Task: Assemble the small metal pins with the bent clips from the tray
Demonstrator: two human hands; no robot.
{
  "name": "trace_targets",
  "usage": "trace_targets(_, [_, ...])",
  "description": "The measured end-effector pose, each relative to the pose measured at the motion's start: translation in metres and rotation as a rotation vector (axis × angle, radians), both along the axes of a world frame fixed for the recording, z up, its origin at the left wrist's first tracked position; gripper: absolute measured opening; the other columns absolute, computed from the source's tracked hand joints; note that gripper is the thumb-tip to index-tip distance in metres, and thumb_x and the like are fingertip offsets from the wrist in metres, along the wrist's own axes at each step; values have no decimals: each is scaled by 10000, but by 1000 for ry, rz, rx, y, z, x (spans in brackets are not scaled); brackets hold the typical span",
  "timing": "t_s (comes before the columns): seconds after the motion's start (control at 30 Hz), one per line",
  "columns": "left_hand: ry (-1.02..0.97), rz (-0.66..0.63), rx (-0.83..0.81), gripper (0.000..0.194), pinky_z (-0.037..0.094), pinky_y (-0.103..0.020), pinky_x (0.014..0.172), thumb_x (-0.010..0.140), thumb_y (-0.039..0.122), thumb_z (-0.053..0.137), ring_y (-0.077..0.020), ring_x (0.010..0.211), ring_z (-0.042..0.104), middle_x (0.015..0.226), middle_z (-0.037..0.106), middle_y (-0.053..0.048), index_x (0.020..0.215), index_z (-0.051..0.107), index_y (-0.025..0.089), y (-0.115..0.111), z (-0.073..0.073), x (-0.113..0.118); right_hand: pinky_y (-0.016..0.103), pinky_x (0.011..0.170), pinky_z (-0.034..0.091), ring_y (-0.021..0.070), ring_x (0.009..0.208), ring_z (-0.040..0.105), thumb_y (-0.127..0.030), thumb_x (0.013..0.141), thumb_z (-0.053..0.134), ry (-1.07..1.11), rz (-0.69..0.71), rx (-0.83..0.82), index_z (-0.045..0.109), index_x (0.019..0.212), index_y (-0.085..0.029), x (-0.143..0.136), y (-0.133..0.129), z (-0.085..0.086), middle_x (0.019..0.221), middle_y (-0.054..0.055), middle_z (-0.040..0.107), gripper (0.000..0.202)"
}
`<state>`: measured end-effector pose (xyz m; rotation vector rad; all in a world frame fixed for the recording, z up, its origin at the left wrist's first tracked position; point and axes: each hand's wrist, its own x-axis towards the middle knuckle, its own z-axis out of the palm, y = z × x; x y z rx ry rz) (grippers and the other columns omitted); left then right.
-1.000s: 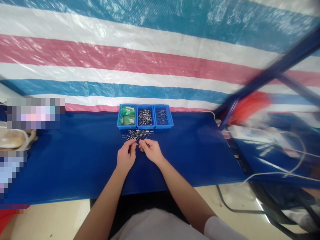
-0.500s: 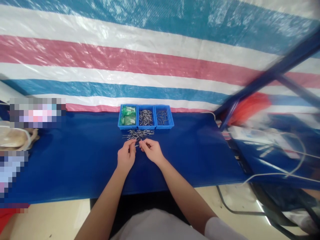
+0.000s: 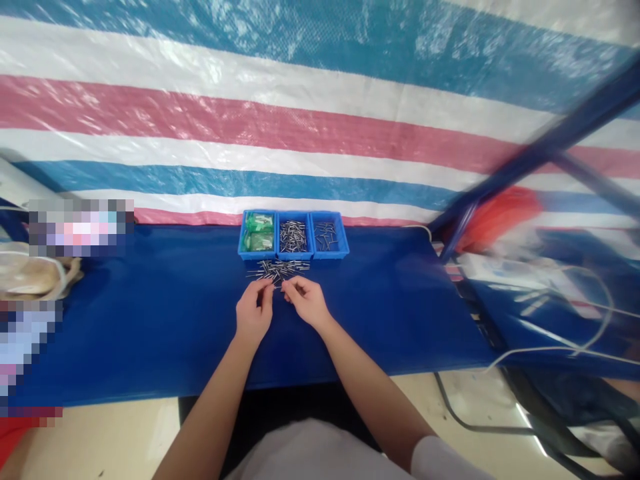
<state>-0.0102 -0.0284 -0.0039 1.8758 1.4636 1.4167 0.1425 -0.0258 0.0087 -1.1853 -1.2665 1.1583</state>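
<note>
My left hand (image 3: 254,308) is closed in a pinch at the near edge of a loose pile of thin metal pins (image 3: 280,270), which look like blind rivets. Facing it, my right hand (image 3: 307,303) pinches too, thumb and forefinger together. A thin metal pin (image 3: 278,287) spans the small gap between the fingertips, seemingly gripped from both sides; its ends are hidden. Just behind the pile stand three joined blue bins: the left bin (image 3: 257,255) holds green-and-clear packets (image 3: 260,241), the middle bin (image 3: 295,255) many metal pins, the right bin (image 3: 331,254) fewer, thinner ones.
The bins and pile lie on a blue table (image 3: 390,307) against a striped plastic sheet (image 3: 300,127). At the left is a round container (image 3: 33,273) beside blurred-out items. A blue metal frame (image 3: 520,160) and a white cable (image 3: 530,349) are at the right.
Both hands stay by the pile, still pinching, with slight finger movement around the thin pin. The whole view has shifted slightly.
</note>
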Motion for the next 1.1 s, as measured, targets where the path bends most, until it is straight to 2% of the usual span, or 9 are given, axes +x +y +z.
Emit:
trace_targets(0.23, [-10,-8,45,145,569,-278,751,939,295,560,-140,829,670,969,669,-60,1000,641,191,2,6,1,246,557,477,122,546,567,-554,846,643,68,-27,-28,652,751,-187,0,1,4,616,3,619,379])
trace_targets(0.43, [-11,30,29,173,533,-257,679,939,318,555,-111,709,618,953,650,-50,1027,630,190,2,9,2,250,546,493,123,535,577,-564,809,674,91,-79,-44,661,786,-182,-1,3,5,611,0,626,383])
trace_targets(0.67, [-35,41,-18,209,526,-249,663,948,312,531,-105,684,605,959,648,-49,1104,611,198,2,6,1,267,551,525,137,561,618,-511,745,758,249,-103,-61,704,856,-187,1,6,7,643,12,668,346])
trace_targets(0.87, [-30,62,-44,222,537,-250,660,945,306,534,-107,690,626,987,671,-54,1125,611,201,2,3,0,275,569,529,117,538,591,-477,727,783,375,-86,-98,715,863,-185,3,9,4,648,-1,667,329])
trace_targets(1.1, [-39,66,-79,240,548,-248,678,945,301,536,-111,714,649,981,682,-47,1154,603,205,2,3,0,299,631,564,173,713,685,-401,690,828,423,-99,-108,752,896,-195,1,9,3,786,38,729,301])
